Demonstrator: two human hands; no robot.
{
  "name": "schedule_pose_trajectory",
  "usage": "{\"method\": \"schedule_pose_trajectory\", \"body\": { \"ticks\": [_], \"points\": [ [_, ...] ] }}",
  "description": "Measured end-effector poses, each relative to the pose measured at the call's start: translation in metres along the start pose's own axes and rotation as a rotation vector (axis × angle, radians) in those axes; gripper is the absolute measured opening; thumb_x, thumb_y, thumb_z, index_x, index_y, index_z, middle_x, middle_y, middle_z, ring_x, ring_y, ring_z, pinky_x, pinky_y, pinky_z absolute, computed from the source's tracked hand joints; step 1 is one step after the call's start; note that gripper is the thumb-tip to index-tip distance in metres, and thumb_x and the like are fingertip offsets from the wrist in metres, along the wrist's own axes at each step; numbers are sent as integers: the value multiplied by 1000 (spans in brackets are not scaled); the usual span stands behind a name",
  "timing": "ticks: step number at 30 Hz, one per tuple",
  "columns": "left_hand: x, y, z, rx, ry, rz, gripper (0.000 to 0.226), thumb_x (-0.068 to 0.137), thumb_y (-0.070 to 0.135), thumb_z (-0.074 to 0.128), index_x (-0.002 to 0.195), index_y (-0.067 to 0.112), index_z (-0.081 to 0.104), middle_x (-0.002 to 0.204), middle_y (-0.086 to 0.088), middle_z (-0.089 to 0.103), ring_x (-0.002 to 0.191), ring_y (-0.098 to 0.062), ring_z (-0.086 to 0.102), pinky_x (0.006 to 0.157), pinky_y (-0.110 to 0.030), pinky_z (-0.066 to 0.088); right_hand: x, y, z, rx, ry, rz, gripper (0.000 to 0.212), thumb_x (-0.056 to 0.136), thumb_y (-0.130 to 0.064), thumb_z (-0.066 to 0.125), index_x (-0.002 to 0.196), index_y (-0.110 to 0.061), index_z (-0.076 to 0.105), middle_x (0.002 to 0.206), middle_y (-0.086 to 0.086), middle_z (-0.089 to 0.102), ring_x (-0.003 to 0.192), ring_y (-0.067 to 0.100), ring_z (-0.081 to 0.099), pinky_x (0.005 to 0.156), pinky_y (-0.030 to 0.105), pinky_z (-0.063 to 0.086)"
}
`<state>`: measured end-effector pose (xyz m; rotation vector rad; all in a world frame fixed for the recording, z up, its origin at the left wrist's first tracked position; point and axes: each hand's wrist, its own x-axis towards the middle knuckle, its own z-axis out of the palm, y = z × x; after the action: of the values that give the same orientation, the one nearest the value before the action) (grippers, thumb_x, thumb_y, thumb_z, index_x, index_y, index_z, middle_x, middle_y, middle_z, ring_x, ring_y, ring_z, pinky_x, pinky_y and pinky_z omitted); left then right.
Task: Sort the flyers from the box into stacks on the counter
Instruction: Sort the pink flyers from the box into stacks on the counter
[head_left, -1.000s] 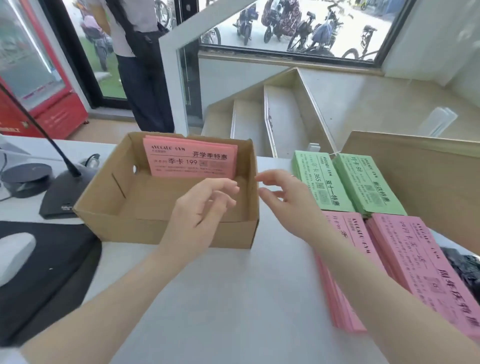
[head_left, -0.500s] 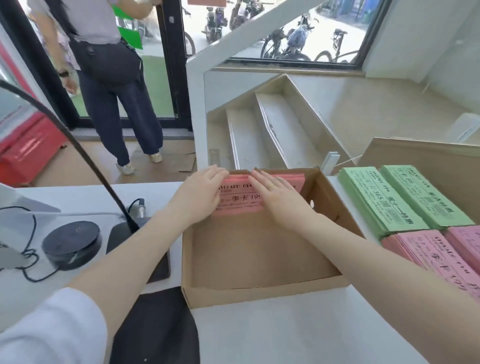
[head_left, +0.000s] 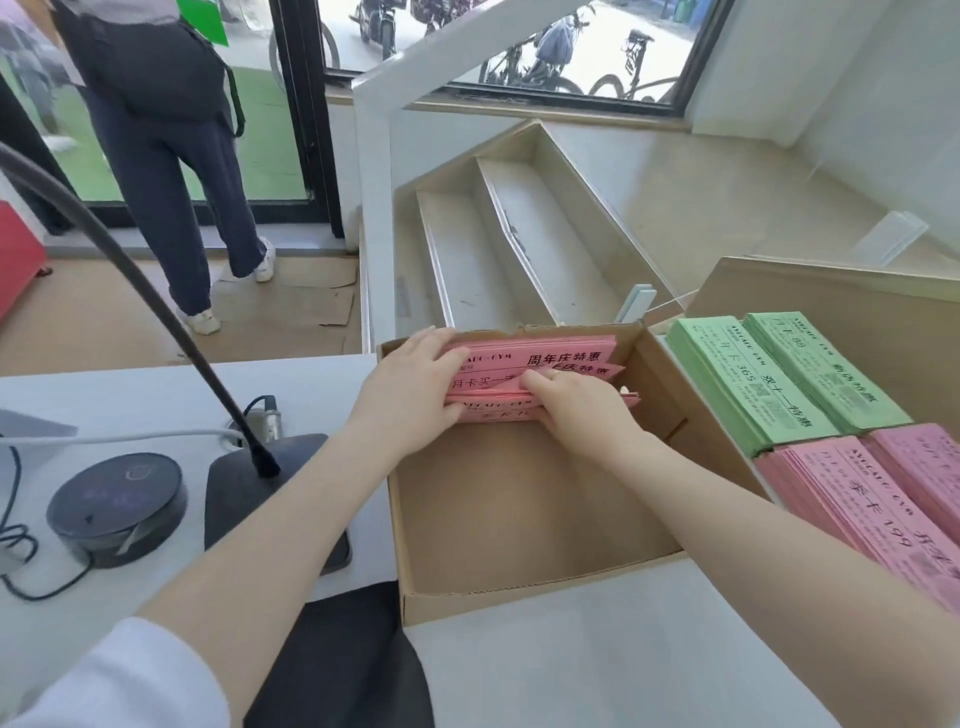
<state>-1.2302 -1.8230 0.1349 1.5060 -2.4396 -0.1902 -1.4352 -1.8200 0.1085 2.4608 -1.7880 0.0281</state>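
An open cardboard box (head_left: 524, 545) stands on the white counter (head_left: 597, 665). Pink flyers (head_left: 566, 358) lean against its far wall, fanned apart. My left hand (head_left: 410, 384) grips their left end, thumb in front. My right hand (head_left: 576, 400) has its fingers curled into the bundle, parting the front sheets from the back ones. To the right of the box lie two green stacks (head_left: 748, 384) (head_left: 826, 369) and, nearer me, two pink stacks (head_left: 857, 499) (head_left: 930, 457).
A gooseneck microphone on a dark base (head_left: 244, 467) and a round black puck (head_left: 117, 506) with cables sit left of the box. A black pad (head_left: 337, 665) lies at the front. A brown board (head_left: 841, 312) stands behind the stacks. A person (head_left: 161, 130) stands by the door.
My hands moved from lying on the pink flyers to gripping and parting them. The bundle has fanned out and a different printed sheet shows at the back. The view shifted slightly left.
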Motion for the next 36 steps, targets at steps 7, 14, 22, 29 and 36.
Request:
{"method": "schedule_pose_trajectory", "body": {
  "ticks": [7,14,22,29,36],
  "points": [
    [-2,5,0,133,-30,38,45,89,31,56,131,17,49,153,-6,18,140,-21,18,108,-34,25,-1,-3,-1,-70,155,27,32,66,1,67,96,-6,62,130,21,52,118,39,51,94,45,41],
    [-2,1,5,70,100,128,14,86,18,61,95,10,68,138,-13,46,133,-30,34,104,-45,34,-9,-2,-7,-129,234,-86,19,55,5,63,71,-6,62,104,21,65,94,36,64,75,41,52],
    [-32,31,-2,-114,155,116,22,93,24,49,113,17,52,97,-1,66,84,-29,60,65,-34,47,-46,12,-50,-38,397,-48,23,63,7,55,80,-8,60,65,6,60,55,28,60,51,25,29],
    [-89,111,-34,-239,477,296,21,87,30,41,105,24,51,85,4,71,67,-20,65,52,-27,52,-143,22,-117,53,545,-43,13,72,-14,65,85,-13,64,74,3,65,62,30,60,52,28,38],
    [-166,163,5,-339,219,282,23,85,39,35,105,34,44,82,8,68,65,-13,62,54,-30,51,-242,22,-111,94,-85,-37,18,90,-21,48,107,-26,52,102,-8,59,86,18,50,57,29,36]
  ]
}}
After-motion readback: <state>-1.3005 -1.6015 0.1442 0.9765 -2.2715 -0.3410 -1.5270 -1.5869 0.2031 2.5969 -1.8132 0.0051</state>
